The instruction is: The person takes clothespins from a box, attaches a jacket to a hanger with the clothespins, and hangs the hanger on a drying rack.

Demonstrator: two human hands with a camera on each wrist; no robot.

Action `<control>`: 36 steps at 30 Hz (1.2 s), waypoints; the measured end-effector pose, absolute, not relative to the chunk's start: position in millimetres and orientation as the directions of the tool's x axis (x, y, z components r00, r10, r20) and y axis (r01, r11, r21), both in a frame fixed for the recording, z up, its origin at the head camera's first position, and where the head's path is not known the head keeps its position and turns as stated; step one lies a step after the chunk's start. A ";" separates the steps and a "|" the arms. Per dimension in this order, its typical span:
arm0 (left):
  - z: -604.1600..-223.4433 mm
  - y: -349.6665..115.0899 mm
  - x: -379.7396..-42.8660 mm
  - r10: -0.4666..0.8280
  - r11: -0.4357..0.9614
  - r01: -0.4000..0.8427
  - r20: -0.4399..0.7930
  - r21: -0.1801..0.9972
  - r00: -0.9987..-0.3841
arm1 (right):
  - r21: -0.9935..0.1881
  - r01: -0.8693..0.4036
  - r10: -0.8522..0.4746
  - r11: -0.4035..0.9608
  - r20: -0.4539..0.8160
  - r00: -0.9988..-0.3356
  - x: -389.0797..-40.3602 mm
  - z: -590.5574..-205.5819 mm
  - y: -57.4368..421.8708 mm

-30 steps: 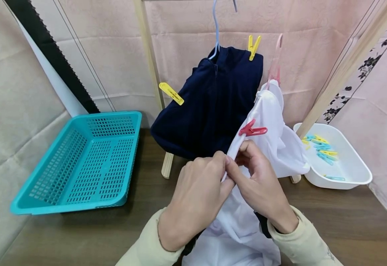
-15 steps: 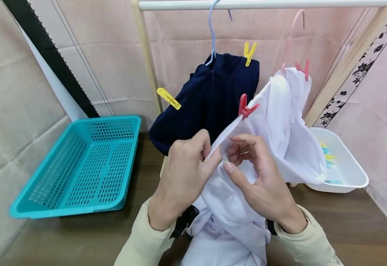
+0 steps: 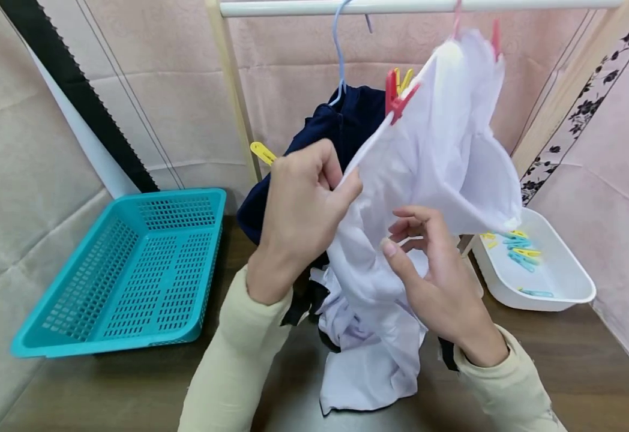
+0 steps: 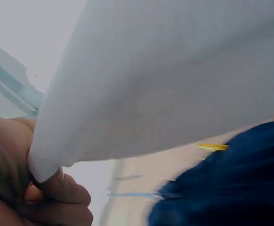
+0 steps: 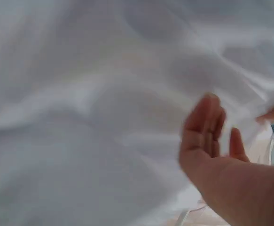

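Observation:
A white garment (image 3: pixel 433 138) hangs from a pink hanger (image 3: pixel 457 17), its lower part draping down to the table. A red clothespin (image 3: pixel 395 102) bites its left edge, and another red clothespin (image 3: pixel 496 39) is at the top right. My left hand (image 3: pixel 306 201) pinches that left edge below the clothespin; the left wrist view shows the cloth between thumb and fingers. Close to the draped cloth, my right hand (image 3: pixel 444 279) has loosely bent fingers and holds nothing. Behind the left hand hangs a navy garment (image 3: pixel 341 129) on a blue hanger (image 3: pixel 338 54), partly hidden.
A white rail (image 3: pixel 293 8) crosses the top between wooden posts. To the left stands a turquoise basket (image 3: pixel 155 255). At the right is a white tub (image 3: pixel 557 270) with several blue and yellow clothespins. A yellow clothespin (image 3: pixel 262 152) grips the navy garment's left side.
The left hand has moved up with the garment's edge, and the white garment and its hanger have risen toward the rail. My right hand has parted from the edge and shifted right.

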State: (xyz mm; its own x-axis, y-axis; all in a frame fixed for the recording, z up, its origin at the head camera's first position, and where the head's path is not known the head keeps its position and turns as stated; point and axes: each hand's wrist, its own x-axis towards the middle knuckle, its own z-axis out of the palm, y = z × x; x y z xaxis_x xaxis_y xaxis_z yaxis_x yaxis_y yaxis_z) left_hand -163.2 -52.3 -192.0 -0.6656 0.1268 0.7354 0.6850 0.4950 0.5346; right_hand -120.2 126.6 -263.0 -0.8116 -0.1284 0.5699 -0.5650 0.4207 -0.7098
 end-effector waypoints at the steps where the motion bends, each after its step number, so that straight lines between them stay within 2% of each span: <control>1: -197.3 -52.3 -166.1 0.131 0.502 0.663 0.709 0.555 -0.692 | -0.711 -0.539 -0.125 0.451 0.548 -0.827 -120.9 -263.2 128.5; 3: -209.4 -53.3 -168.6 0.136 0.519 0.624 0.664 0.585 -0.735 | -0.712 -0.485 -0.128 0.508 0.495 -0.859 -122.4 -262.7 132.4; 6: -224.9 -57.4 -165.6 0.128 0.548 0.586 0.633 0.597 -0.764 | -0.688 -0.444 -0.162 0.573 0.436 -0.885 -125.1 -261.0 139.0; 9: -233.9 -62.4 -161.1 0.104 0.555 0.595 0.662 0.581 -0.742 | -0.636 -0.398 -0.220 0.661 0.344 -0.913 -127.1 -259.1 146.8; 13: -237.6 -69.5 -159.1 0.111 0.548 0.636 0.707 0.542 -0.698 | -0.521 -0.346 -0.324 0.780 0.137 -0.936 -126.2 -261.2 162.2; 18: -236.2 -79.3 -161.1 0.137 0.559 0.646 0.710 0.520 -0.691 | -0.365 -0.455 -0.512 0.812 -0.075 -0.856 -135.6 -284.4 180.7; 21: -235.9 -83.4 -164.0 0.115 0.587 0.625 0.711 0.515 -0.694 | -0.429 -0.487 -0.606 0.761 -0.200 -0.770 -155.1 -312.5 178.1; 24: -236.7 -84.0 -167.3 0.099 0.611 0.607 0.711 0.509 -0.696 | -0.467 -0.447 -0.609 0.763 -0.287 -0.740 -168.7 -340.0 166.2; 26: -237.2 -83.2 -169.5 0.095 0.627 0.598 0.712 0.500 -0.695 | -0.451 -0.421 -0.580 0.787 -0.311 -0.753 -172.3 -354.7 157.8; 31: -237.1 -81.3 -175.2 0.099 0.659 0.585 0.717 0.473 -0.690 | -0.321 -0.409 -0.504 0.854 -0.323 -0.801 -176.8 -373.5 141.4; 33: -236.8 -81.4 -177.0 0.096 0.661 0.587 0.723 0.467 -0.684 | -0.290 -0.449 -0.523 0.845 -0.272 -0.808 -181.7 -377.2 139.9; 36: -236.7 -82.0 -179.2 0.087 0.659 0.593 0.736 0.462 -0.671 | -0.271 -0.560 -0.601 0.783 -0.101 -0.793 -194.6 -383.2 144.8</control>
State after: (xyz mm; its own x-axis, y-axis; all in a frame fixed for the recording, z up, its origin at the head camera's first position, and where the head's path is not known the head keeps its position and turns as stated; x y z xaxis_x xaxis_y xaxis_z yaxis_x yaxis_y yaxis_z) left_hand -179.2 -82.0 -236.7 -0.6711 0.0875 0.7362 0.5932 0.6590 0.4625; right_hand -194.6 144.8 -383.2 -0.7926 -0.6013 -0.1011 -0.5596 0.7832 -0.2710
